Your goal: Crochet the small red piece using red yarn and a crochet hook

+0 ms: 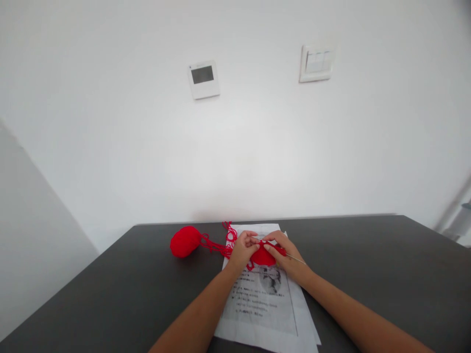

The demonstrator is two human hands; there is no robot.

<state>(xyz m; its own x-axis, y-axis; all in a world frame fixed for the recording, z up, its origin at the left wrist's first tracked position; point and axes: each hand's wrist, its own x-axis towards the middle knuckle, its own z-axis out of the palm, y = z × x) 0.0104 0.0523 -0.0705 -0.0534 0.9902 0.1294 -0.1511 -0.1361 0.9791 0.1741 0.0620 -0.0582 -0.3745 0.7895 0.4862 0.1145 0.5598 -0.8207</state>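
Note:
A small red knitted piece point(264, 258) is held up between both hands over the printed sheets. My left hand point(243, 249) is closed, thumb and fingers pinching the left upper edge of the piece. On the other side, my right hand point(287, 252) grips its right upper edge along with a thin knitting needle point(298, 260), whose bare end sticks out to the lower right. Whether a second needle is among the fingers, I cannot tell. Loose red yarn point(217, 247) runs from beside my left hand to a red yarn ball point(185, 241) on the left.
Under my hands lie several overlapping paper sheets point(257, 323) with print and a grey picture. They rest on a dark table point(121, 294) that stands against a white wall point(239, 157). A thermostat panel point(204, 90) and a switch plate point(317, 63) are on the wall.

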